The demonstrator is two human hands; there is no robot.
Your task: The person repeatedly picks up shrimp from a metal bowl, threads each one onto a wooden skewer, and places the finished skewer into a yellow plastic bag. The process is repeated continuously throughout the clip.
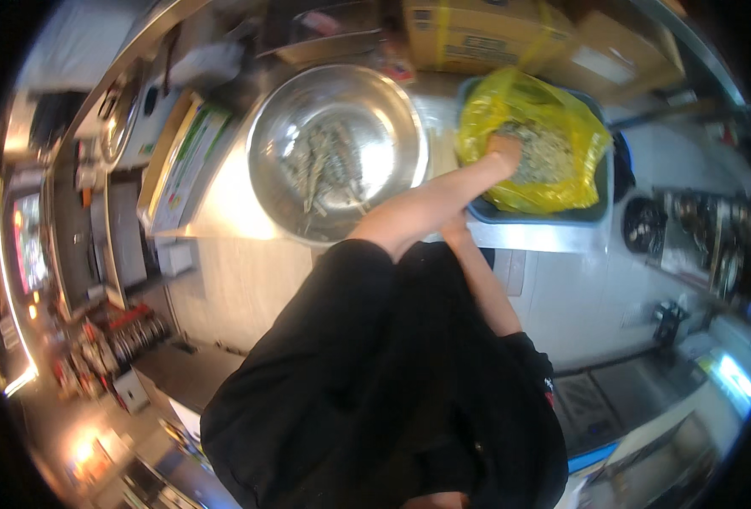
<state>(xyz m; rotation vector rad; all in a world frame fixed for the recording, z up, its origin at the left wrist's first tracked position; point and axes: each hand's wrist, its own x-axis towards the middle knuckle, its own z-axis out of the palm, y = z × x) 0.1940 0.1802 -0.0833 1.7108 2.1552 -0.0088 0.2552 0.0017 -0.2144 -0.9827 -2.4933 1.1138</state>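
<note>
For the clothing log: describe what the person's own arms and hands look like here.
Both arms wear loose black short sleeves that end near the elbow, leaving the forearms bare. A small red mark sits on the far sleeve's cuff. No gloves, watch or rings show on the one visible hand; the other hand is hidden.

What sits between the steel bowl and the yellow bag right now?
In the head view, only bare steel counter between the steel bowl and the yellow bag; lower down, the forearm of the left hand crosses it.
</note>
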